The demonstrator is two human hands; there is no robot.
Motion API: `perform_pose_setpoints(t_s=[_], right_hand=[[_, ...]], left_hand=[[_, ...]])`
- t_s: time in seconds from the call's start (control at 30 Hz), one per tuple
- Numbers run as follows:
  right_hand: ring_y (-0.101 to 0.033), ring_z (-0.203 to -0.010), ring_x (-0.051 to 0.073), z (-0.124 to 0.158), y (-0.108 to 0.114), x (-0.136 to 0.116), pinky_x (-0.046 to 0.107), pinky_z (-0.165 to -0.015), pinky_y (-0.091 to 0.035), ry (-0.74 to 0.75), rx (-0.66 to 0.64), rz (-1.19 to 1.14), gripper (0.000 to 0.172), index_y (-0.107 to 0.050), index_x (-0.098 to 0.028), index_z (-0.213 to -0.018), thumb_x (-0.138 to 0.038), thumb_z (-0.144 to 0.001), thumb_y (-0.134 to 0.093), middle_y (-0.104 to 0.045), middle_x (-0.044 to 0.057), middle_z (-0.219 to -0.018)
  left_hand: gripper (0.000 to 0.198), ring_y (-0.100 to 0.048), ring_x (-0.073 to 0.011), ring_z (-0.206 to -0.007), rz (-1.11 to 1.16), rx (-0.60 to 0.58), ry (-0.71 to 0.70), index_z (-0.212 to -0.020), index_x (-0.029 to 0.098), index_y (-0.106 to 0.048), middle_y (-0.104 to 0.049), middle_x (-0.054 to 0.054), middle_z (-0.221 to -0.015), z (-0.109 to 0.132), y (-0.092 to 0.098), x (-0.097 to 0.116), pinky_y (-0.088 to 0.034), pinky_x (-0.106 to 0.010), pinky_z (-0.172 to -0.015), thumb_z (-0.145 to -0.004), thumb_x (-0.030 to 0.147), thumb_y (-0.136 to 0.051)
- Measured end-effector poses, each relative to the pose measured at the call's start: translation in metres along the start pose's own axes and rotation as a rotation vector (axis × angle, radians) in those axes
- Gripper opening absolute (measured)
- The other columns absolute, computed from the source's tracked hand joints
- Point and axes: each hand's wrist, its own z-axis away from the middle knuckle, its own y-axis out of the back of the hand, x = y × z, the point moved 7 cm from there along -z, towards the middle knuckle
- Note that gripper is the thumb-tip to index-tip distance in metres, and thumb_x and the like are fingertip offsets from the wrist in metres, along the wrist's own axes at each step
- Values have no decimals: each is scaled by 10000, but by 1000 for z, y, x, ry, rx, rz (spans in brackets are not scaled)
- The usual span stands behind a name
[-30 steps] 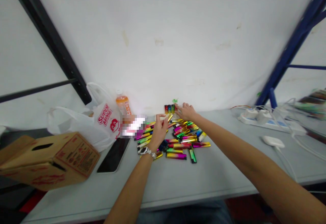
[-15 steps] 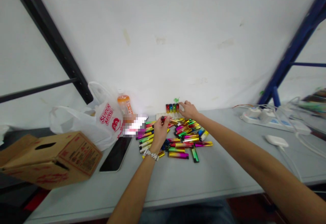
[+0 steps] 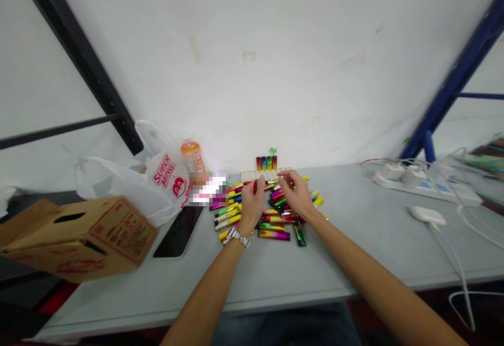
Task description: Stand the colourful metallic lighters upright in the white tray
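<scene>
Along the back edge of a long grey table, close against the white wall, four shiny metallic lighters in red, blue and green stand upright side by side at a pale, flat tray with rows of small hollows. Just in front of that tray I see the person's left hand, a silver metal wristwatch on its wrist, with thumb and fingers closed on a slim red lighter; the lighter sits at the fingertips, mostly hidden by them. The right hand hangs just beside it, fingers curled, its thumb pointing toward the left; whether it grips anything I cannot tell from where I stand. Beneath and around both hands lies a loose heap of slim, glossy lighters in gold, magenta, green and red, its nearest pieces well back from the table's front edge. Toward the table's left end are a black-screened phone, a brown cardboard box, a white plastic bag with red print and an orange-labelled clear bottle. Toward the right end, a white power strip lies near the back edge, a white charger in front of it.
</scene>
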Motion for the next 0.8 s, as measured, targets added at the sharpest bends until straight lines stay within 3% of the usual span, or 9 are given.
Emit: perform_pose_setpoints(t_s=[0.17,0.4,0.6,0.8], right_hand=[[-498,-641,155,4,-2,6,285,-617,-407,-45,-32,-37,193,-638,-183,-952,-297,-871,-505,-543,-3,-704],[-512,-645,153,7,-11,6,286,-630,-412,-3,-85,-38,188,-643,-175,-918,-299,-876,-509,-587,10,-738],[-520,-638,150,9,-14,5,280,-619,-412,-29,-121,-54,201,-639,-175,-915,-325,-884,-508,-616,11,-747],[-506,-616,141,11,-15,-5,275,-597,-397,-47,-148,-100,282,-618,-178,-840,-434,-903,-519,-602,5,-705]], left_hand=[[371,-339,-97,-517,-252,1,-110,-535,191,-420,-377,51,-496,1,2,9,-230,-238,-503,-831,384,-534],[423,-379,-101,-537,-338,-27,-157,-566,188,-423,-402,48,-525,3,0,13,-262,-239,-531,-863,483,-482],[340,-399,-106,-519,-420,-13,-147,-566,185,-447,-443,37,-522,0,1,6,-261,-247,-534,-860,355,-436],[442,-460,-130,-577,-446,-88,-150,-634,186,-499,-515,11,-593,4,-2,7,-322,-261,-580,-921,512,-417]])
